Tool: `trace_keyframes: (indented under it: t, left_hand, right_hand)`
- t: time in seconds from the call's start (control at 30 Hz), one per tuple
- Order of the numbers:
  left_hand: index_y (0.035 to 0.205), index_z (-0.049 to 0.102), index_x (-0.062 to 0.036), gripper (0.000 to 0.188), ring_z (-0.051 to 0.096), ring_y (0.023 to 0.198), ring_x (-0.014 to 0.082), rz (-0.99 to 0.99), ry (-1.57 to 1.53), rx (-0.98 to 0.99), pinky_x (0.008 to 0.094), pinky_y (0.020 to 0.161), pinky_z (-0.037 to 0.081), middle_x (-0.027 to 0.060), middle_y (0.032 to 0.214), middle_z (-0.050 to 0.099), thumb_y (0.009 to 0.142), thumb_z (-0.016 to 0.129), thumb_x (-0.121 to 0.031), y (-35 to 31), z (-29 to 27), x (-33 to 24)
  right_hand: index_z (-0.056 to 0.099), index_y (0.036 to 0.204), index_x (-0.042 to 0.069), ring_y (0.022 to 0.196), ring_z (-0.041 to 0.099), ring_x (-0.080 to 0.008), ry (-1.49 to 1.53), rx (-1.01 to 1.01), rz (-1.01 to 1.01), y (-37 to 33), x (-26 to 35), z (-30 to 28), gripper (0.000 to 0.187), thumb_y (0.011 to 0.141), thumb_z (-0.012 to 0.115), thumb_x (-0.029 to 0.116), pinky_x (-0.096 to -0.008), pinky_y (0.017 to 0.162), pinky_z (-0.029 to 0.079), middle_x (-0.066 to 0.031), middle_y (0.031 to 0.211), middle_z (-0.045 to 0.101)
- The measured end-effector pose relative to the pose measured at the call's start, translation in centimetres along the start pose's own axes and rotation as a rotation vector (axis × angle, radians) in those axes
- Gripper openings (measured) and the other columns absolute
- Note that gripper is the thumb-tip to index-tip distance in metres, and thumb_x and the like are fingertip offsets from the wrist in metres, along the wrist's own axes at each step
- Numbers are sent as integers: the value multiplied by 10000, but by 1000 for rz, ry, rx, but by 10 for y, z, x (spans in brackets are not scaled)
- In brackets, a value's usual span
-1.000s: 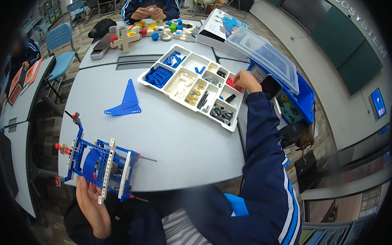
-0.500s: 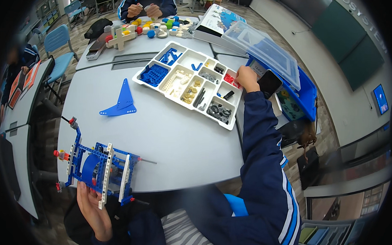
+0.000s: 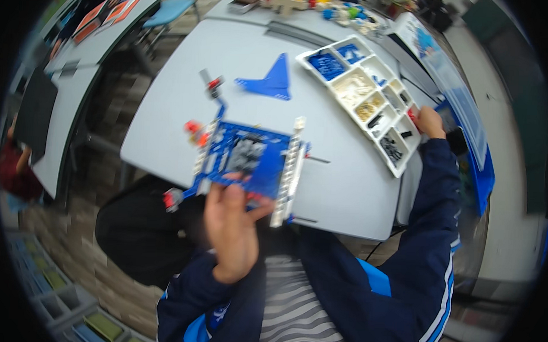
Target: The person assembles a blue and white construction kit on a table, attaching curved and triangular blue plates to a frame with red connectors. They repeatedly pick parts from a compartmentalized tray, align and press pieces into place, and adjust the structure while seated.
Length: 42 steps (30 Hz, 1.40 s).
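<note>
My left hand grips a model of blue beams and plates with white studded beams, holding it up above the table's near edge. A red-topped minifigure sits on its left side, and grey and red parts stick out at its corners. At the right, my right hand is curled at the red-parts compartment of the white sorting tray; its fingertips and anything between them are hidden. Blue, white, tan, black and grey pieces lie in other compartments. Flat on the table is a blue triangular panel piece.
Beyond my right hand stand a blue bin with a clear lid and a dark phone. Colourful blocks lie at the far end of the table. A blue chair and another table are at the left.
The view has swung left and down. My left hand has raised the model and turned it, so its blue plate and grey block show more. My right hand stays at the red-parts compartment.
</note>
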<state>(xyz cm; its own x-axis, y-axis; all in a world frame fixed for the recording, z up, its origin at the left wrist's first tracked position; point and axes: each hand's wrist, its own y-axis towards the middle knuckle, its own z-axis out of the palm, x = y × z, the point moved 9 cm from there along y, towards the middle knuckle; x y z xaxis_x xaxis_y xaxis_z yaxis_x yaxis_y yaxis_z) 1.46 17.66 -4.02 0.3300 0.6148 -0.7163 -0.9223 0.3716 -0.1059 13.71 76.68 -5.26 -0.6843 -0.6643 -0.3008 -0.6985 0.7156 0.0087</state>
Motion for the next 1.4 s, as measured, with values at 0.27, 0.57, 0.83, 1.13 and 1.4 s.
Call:
trace_keyframes:
  t: [0.27,0.57,0.83,1.13,1.4]
  left_hand:
    - [1323,458,23,312,691,1006,230,-70,-75,100,417,885,626,139,1172,591,1070,544,-138,-6,7,9]
    - [1299,598,31,363,707,987,173,-210,724,754,298,797,610,130,1131,667,952,693,-21,-55,12,-85]
    - [1447,573,-33,523,696,824,130,-266,284,606,236,722,564,134,1156,694,943,713,-19,-49,40,-44]
    - [1301,692,-7,379,699,799,149,-139,348,585,261,689,545,113,971,730,923,721,10,-44,2,-51]
    - [971,681,13,129,622,656,119,-68,887,571,278,590,472,76,822,676,949,631,-103,-26,-38,-146]
  right_hand:
    - [744,790,-26,818,734,-383,260,107,-5,18,-45,35,293,746,787,261,-441,745,566,-228,805,730]
    - [710,957,-1,668,617,-132,610,-437,-32,-66,36,-132,200,927,676,194,-311,630,480,-48,730,659]
    - [783,896,26,532,486,-167,1010,-416,-1240,-333,304,-269,323,579,832,70,-287,496,339,-14,653,576]
    - [804,913,58,627,584,-173,1025,-291,-1320,-341,344,-261,341,609,914,167,-279,553,427,-41,774,684]
    - [662,1004,-57,844,643,-195,1234,-441,-432,-282,263,-246,126,929,579,-1,-298,781,473,-138,913,698]
